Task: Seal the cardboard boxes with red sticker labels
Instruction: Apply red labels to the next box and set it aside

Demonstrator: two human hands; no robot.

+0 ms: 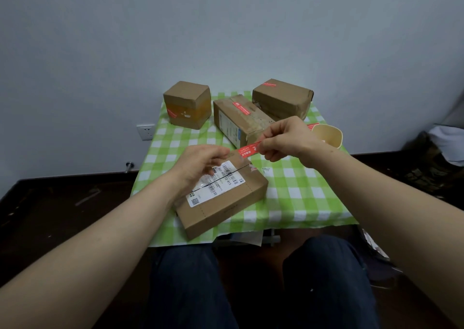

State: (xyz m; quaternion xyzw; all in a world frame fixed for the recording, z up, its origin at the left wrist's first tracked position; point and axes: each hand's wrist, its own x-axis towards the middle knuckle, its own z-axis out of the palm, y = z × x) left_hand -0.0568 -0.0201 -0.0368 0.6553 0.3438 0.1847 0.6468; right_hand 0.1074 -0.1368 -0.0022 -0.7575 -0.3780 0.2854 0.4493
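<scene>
Evidently mid-seal in the head view, the right hand (283,139) pinches a red sticker (248,150) between thumb and forefinger just above the far edge of the near box (226,203). I judge this is so the strip can bridge the slit running through the box's white label. The left hand (200,163) sits over that box's far-left corner with its fingers curled. Blur hides whether they grip the sticker's free end or only steady the lid. Beyond the near box, three other boxes (241,120) carry red strips and look set aside as finished. A beige cup (327,134), beyond and to the right, is partly hidden by the right hand, and its contents are unseen.
</scene>
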